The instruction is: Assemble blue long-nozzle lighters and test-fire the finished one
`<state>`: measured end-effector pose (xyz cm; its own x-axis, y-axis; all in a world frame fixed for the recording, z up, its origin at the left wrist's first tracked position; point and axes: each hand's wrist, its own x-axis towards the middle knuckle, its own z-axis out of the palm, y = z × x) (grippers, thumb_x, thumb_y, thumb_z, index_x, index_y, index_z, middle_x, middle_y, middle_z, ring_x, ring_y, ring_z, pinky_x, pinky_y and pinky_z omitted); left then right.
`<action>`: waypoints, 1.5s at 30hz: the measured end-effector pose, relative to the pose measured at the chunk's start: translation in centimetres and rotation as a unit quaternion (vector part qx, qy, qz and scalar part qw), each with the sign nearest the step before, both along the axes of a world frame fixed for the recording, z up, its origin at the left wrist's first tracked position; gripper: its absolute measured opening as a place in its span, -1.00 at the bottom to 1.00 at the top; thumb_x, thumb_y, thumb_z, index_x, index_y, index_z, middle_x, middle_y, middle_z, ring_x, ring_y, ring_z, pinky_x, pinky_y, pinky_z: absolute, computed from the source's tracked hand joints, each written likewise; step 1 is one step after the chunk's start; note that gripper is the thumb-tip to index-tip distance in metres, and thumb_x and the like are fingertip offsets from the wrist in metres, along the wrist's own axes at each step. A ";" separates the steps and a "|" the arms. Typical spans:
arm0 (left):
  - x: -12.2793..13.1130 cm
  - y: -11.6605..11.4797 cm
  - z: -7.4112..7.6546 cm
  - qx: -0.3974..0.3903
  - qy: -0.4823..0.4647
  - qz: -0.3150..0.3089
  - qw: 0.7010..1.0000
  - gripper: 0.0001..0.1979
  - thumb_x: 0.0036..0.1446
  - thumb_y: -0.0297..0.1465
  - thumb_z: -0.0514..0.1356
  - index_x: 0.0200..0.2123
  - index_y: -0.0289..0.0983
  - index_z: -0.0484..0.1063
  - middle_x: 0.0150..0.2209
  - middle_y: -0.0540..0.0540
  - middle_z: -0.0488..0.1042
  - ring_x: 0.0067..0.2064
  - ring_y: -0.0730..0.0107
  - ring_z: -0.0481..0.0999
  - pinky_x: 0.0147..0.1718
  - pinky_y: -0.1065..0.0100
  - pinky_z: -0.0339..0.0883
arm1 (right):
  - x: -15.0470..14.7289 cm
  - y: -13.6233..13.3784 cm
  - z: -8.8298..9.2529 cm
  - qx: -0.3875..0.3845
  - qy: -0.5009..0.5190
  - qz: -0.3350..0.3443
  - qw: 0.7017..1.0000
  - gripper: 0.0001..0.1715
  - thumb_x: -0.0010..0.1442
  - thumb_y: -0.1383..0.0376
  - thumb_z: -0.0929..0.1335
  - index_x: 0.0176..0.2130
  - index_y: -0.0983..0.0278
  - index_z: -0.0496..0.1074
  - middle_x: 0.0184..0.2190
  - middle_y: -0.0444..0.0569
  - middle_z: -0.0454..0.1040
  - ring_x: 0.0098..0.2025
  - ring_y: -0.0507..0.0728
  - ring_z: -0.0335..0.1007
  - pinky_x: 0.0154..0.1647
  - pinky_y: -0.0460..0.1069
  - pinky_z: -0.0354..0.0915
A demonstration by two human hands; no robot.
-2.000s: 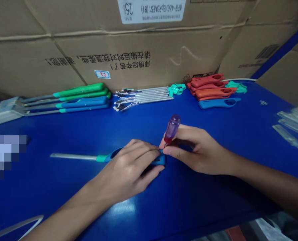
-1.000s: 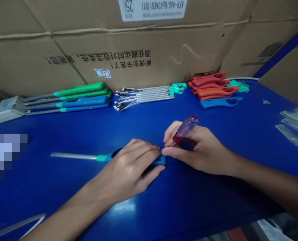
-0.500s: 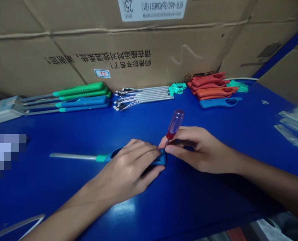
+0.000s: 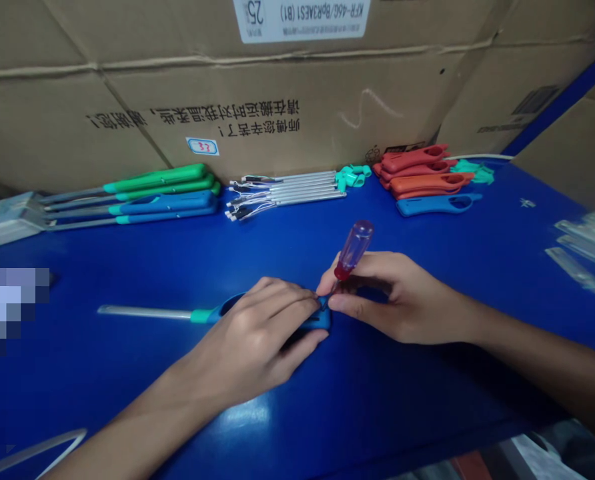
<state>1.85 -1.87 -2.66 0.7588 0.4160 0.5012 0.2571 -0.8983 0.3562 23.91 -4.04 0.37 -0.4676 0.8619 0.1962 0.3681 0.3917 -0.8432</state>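
Note:
Lying on the blue tabletop is a blue utility lighter (image 4: 320,320) with a teal collar and a long metal barrel that points left. My left hand (image 4: 265,330) is closed over its handle, covering most of it. My right hand (image 4: 397,297) pinches the thin shaft of a screwdriver (image 4: 355,248) between thumb and fingertips. The screwdriver has a clear purple handle with a red base and leans up and to the right. Its tip is down at the right end of the lighter's handle, hidden by my fingers.
At the back lie finished-looking green and blue lighters (image 4: 165,190), metal rods with wires (image 4: 302,190), teal collars (image 4: 352,177), and red, orange and blue handle shells (image 4: 427,180). Clear plastic pieces (image 4: 585,243) lie at right. A cardboard wall (image 4: 177,93) stands behind.
The screwdriver's handle leans slightly further to the right than before. Both hands stay in nearly the same place on the lighter and screwdriver.

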 end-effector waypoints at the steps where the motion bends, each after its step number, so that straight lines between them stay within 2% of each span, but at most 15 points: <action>1: 0.0 0.0 0.0 0.001 -0.001 0.002 1.000 -0.80 0.20 -0.44 0.23 -0.09 -0.30 0.41 -0.15 -0.17 0.58 -0.12 0.24 0.57 -0.09 0.18 0.44 | 0.0 0.0 0.1 0.000 0.000 0.003 1.000 -0.90 0.29 0.34 0.33 -0.23 0.29 0.46 -0.26 -0.05 0.53 -0.22 0.06 0.48 -0.22 -0.08 0.38; 4: 0.1 0.0 0.0 -0.009 0.003 -0.001 1.000 -0.79 0.20 -0.45 0.24 -0.09 -0.30 0.41 -0.16 -0.17 0.58 -0.12 0.23 0.57 -0.09 0.17 0.43 | 0.1 0.1 0.0 0.009 -0.001 -0.003 1.000 -0.91 0.28 0.36 0.33 -0.26 0.29 0.46 -0.27 -0.05 0.52 -0.21 0.06 0.47 -0.22 -0.09 0.37; 8: 0.1 0.0 0.1 -0.024 0.013 -0.006 1.000 -0.81 0.20 -0.46 0.24 -0.10 -0.32 0.41 -0.18 -0.16 0.57 -0.13 0.23 0.56 -0.12 0.17 0.42 | -0.2 0.2 -0.4 0.025 0.012 -0.028 0.999 -0.89 0.18 0.37 0.44 -0.35 0.31 0.42 -0.39 -0.13 0.42 -0.35 0.00 0.37 -0.30 -0.10 0.31; 12: 0.2 0.1 0.2 -0.019 0.011 -0.007 1.000 -0.83 0.21 -0.45 0.23 -0.11 -0.32 0.41 -0.20 -0.16 0.57 -0.16 0.24 0.55 -0.15 0.18 0.42 | -0.3 0.2 -0.5 0.023 0.028 -0.012 0.999 -0.93 0.21 0.36 0.41 -0.26 0.33 0.44 -0.35 -0.10 0.44 -0.32 0.01 0.38 -0.28 -0.09 0.32; 16: 0.2 0.1 0.2 -0.022 0.016 -0.005 1.000 -0.84 0.21 -0.45 0.23 -0.12 -0.32 0.41 -0.20 -0.15 0.57 -0.15 0.23 0.56 -0.14 0.17 0.42 | -0.1 0.1 -0.1 -0.009 0.037 0.012 0.999 -0.85 0.26 0.33 0.37 -0.15 0.32 0.46 -0.29 -0.06 0.48 -0.27 0.03 0.42 -0.24 -0.07 0.35; 21: 0.1 0.0 0.1 -0.013 0.004 -0.004 1.000 -0.80 0.20 -0.45 0.25 -0.09 -0.32 0.41 -0.19 -0.15 0.58 -0.14 0.25 0.57 -0.12 0.19 0.43 | 0.3 0.2 0.5 -0.047 0.053 0.040 0.997 -0.80 0.25 0.42 0.34 -0.09 0.36 0.45 -0.23 -0.04 0.47 -0.24 0.00 0.43 -0.23 -0.11 0.37; 27: 0.2 0.1 0.1 -0.017 0.013 -0.006 1.000 -0.79 0.18 -0.45 0.26 -0.10 -0.36 0.42 -0.17 -0.16 0.57 -0.13 0.24 0.56 -0.11 0.19 0.42 | 0.3 0.2 0.5 -0.128 0.086 0.044 0.987 -0.89 0.26 0.40 0.32 -0.16 0.35 0.41 -0.22 -0.03 0.44 -0.24 0.02 0.46 -0.22 -0.08 0.41; 31: 0.0 0.0 0.1 -0.026 0.010 -0.007 1.000 -0.79 0.19 -0.45 0.26 -0.10 -0.35 0.43 -0.19 -0.15 0.57 -0.14 0.25 0.55 -0.12 0.19 0.41 | 0.2 0.2 0.3 -0.151 0.106 0.045 0.982 -0.91 0.26 0.43 0.31 -0.21 0.35 0.41 -0.23 -0.01 0.44 -0.25 0.03 0.47 -0.20 -0.06 0.42; 34: 0.0 -0.1 0.2 -0.030 0.011 -0.008 0.999 -0.80 0.19 -0.47 0.26 -0.11 -0.36 0.43 -0.19 -0.15 0.57 -0.14 0.25 0.55 -0.12 0.18 0.41 | 0.2 0.2 0.2 -0.116 0.100 0.056 0.987 -0.89 0.27 0.45 0.30 -0.24 0.36 0.44 -0.24 0.01 0.47 -0.24 0.05 0.47 -0.20 -0.06 0.43; 39: 0.1 0.0 0.1 -0.014 -0.005 -0.012 1.000 -0.79 0.17 -0.47 0.27 -0.11 -0.37 0.42 -0.19 -0.17 0.56 -0.14 0.25 0.55 -0.13 0.19 0.40 | -0.3 0.0 -0.1 0.015 0.056 0.020 0.998 -0.91 0.24 0.46 0.36 -0.31 0.33 0.47 -0.31 -0.05 0.52 -0.23 0.03 0.48 -0.16 -0.10 0.38; 41: 0.2 0.0 0.0 -0.016 0.001 -0.010 1.000 -0.81 0.18 -0.47 0.27 -0.13 -0.36 0.42 -0.20 -0.15 0.56 -0.15 0.26 0.55 -0.15 0.19 0.40 | -0.6 -0.2 -0.3 0.041 0.040 -0.011 0.998 -0.92 0.19 0.40 0.43 -0.36 0.34 0.45 -0.34 -0.07 0.51 -0.29 0.01 0.46 -0.23 -0.12 0.36; 45: 0.2 0.0 0.0 -0.028 0.010 -0.014 0.999 -0.89 0.19 -0.48 0.25 -0.19 -0.34 0.41 -0.23 -0.12 0.56 -0.18 0.28 0.54 -0.17 0.19 0.38 | -1.0 -0.3 -1.1 0.059 0.022 -0.055 0.997 -0.78 0.11 0.32 0.50 -0.43 0.34 0.41 -0.40 -0.12 0.46 -0.37 -0.02 0.40 -0.35 -0.13 0.30</action>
